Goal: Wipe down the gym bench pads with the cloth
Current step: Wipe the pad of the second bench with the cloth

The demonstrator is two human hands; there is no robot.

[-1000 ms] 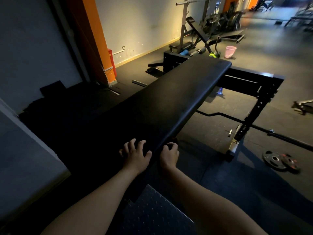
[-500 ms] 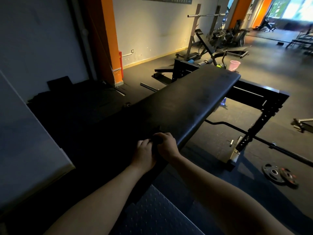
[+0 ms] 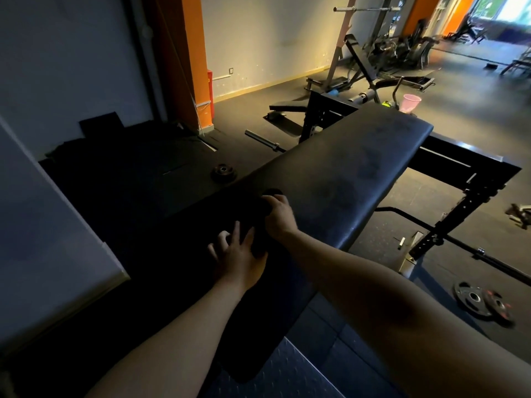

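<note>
A long black bench pad (image 3: 359, 168) runs from the near bottom toward the upper right. My right hand (image 3: 278, 216) is on the middle of the pad with its fingers curled round a dark cloth (image 3: 270, 196), which is hard to make out against the pad. My left hand (image 3: 238, 254) lies just behind and left of it, fingers spread and resting flat on the pad. The near part of the pad is in deep shadow.
The black bench frame (image 3: 465, 179) and a barbell (image 3: 488, 259) lie to the right, with weight plates (image 3: 482, 303) on the floor. A small plate (image 3: 224, 173) and a bar (image 3: 264, 141) lie left of the pad. A pink bucket (image 3: 411, 102) stands beyond the far end.
My right hand has slid farther up the pad with the cloth. My left hand has parted from it and now lies spread flat behind. The view has lifted.
</note>
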